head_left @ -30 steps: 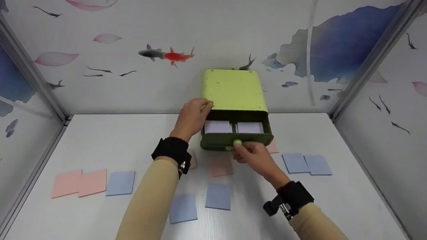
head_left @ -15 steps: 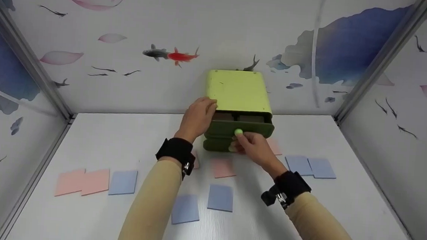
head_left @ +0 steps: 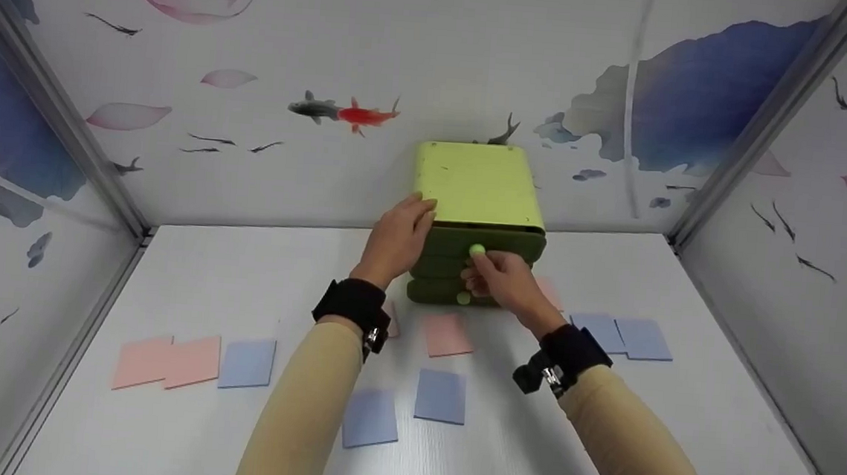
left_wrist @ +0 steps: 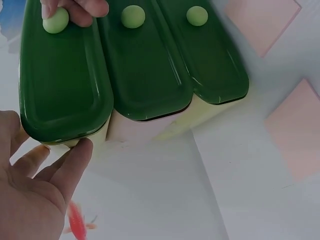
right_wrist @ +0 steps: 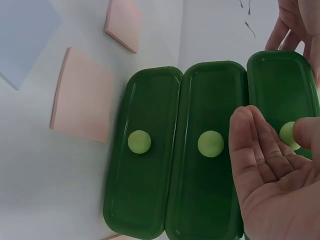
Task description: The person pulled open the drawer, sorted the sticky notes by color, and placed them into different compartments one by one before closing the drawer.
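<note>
A small cabinet (head_left: 479, 185) with a yellow-green top and three dark green drawers stands against the back wall. My right hand (head_left: 506, 280) pinches the round light-green knob (head_left: 477, 249) of the top drawer (left_wrist: 65, 80) between thumb and fingers. That drawer sits pushed in, with a thin dark gap along its upper edge. My left hand (head_left: 397, 239) rests its extended fingers on the cabinet's upper left front corner. The middle drawer (right_wrist: 207, 185) and the bottom drawer (right_wrist: 137, 190) are closed, each with its own knob.
Pink square cards (head_left: 448, 334) and blue square cards (head_left: 441, 397) lie scattered over the white table (head_left: 528, 453). Two pink ones (head_left: 191, 361) overlap at the left, beside a blue one. Two blue ones (head_left: 644, 338) lie at the right. Printed wall panels enclose the table.
My right hand has pushed the top drawer inward, so the white stacks inside it are now hidden. The left hand stays on the cabinet's corner. The head view has shifted slightly.
</note>
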Motion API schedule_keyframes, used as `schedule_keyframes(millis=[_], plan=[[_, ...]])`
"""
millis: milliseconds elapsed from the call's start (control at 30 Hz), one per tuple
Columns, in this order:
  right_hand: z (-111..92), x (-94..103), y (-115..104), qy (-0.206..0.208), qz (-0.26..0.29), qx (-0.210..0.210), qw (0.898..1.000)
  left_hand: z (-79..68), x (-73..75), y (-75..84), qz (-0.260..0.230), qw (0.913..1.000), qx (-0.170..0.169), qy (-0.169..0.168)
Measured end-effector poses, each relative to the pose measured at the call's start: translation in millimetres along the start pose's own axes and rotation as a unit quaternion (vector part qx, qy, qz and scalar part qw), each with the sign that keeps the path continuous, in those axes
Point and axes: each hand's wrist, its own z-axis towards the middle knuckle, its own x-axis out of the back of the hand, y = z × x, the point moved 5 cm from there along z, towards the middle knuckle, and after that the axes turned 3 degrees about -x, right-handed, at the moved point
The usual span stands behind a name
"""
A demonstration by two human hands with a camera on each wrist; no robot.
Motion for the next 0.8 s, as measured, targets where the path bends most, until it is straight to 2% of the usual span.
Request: schedule_keyframes(millis=[500, 667, 800], plan=[[12, 1.9, -4, 0.003, 0.011, 0.012, 1.0, -0.3, 2.4, -4.2, 0.004, 0.9998, -0.012, 0.014], [12, 3.5, -1, 0.004, 0.007, 0.015, 1.0, -1.5, 1.1, -5.0, 0.022, 0.9996, -0.014, 0.01], [10, 5.3, 8, -0.001, -0.007, 0.011, 1.0, -3.1, -0.1, -6.1, 0.018, 0.9998, -0.012, 0.005]])
